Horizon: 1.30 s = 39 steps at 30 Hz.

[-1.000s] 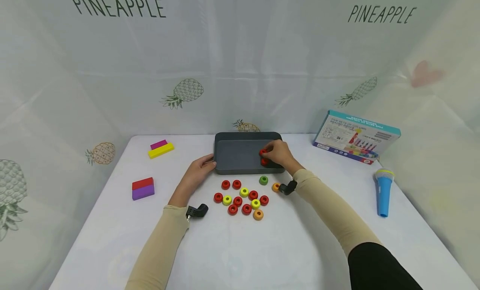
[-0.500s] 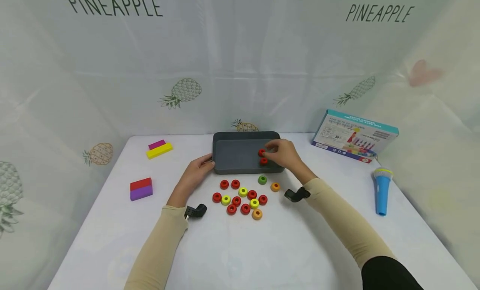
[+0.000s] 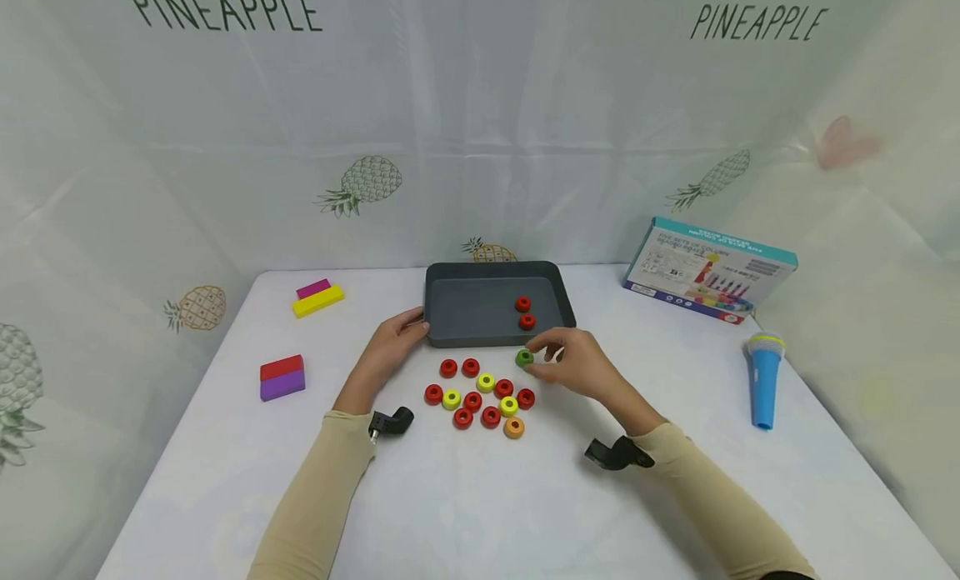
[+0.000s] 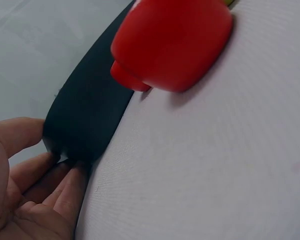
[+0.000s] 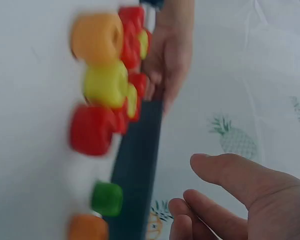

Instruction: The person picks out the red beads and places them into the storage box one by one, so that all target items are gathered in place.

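Note:
My left hand point(image 3: 390, 347) grips the left edge of a dark grey tray point(image 3: 472, 309); in the left wrist view its thumb and fingers point(image 4: 72, 195) pinch the tray's corner point(image 4: 85, 110). Two red beads point(image 3: 522, 304) lie inside the tray at the right. In the head view my right hand point(image 3: 573, 363) is at a green bead point(image 3: 524, 358) in front of the tray, thumb and forefinger parted on either side of it. The right wrist view has that hand's fingers point(image 5: 205, 207) spread with nothing between them, apart from the green bead point(image 5: 107, 198). An orange bead point(image 5: 87, 227) is hidden by the hand in the head view.
Several red beads point(image 3: 491, 417), yellow beads point(image 3: 486, 383) and an orange bead point(image 3: 513, 427) lie loose before the tray. Coloured blocks point(image 3: 282, 378) are at the left. A printed box point(image 3: 708, 272) and a blue toy microphone point(image 3: 765, 384) stand and lie at the right.
My right hand has let go of a red bead in the tray and moved back over the near rim to the green bead. The left hand stays on the tray.

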Tool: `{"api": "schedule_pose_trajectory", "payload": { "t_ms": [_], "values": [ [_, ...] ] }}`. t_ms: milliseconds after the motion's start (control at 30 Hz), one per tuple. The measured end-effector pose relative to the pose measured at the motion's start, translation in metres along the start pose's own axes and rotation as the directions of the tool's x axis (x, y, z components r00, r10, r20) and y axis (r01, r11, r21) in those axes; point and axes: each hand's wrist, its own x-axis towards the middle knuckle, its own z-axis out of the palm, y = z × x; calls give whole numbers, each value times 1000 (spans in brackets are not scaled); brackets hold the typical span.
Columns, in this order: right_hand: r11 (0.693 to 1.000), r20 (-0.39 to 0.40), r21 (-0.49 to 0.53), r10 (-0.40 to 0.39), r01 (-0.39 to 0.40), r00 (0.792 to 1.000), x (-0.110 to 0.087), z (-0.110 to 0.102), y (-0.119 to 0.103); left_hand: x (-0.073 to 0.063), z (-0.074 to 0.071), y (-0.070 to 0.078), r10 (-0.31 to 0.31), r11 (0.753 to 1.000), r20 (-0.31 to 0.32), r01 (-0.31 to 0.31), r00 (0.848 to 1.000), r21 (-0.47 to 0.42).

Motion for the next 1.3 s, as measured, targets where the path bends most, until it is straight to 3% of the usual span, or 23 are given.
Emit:
{"api": "schedule_pose_trajectory", "payload": {
  "t_ms": [367,567,1300],
  "values": [
    [997,68,61,-45,41,997,-30,26,15,2,0,-1,11,1000,-6,-11,1000,7],
    [994,91,104,-22,13,996,-34,34,21,1,1,0,-3,1000,-5,3,1000,13],
    [997,70,76,4,-10,998,-33,39,25,2,1,-1,-9,1000,-14,9,1000,-17]
  ]
}}
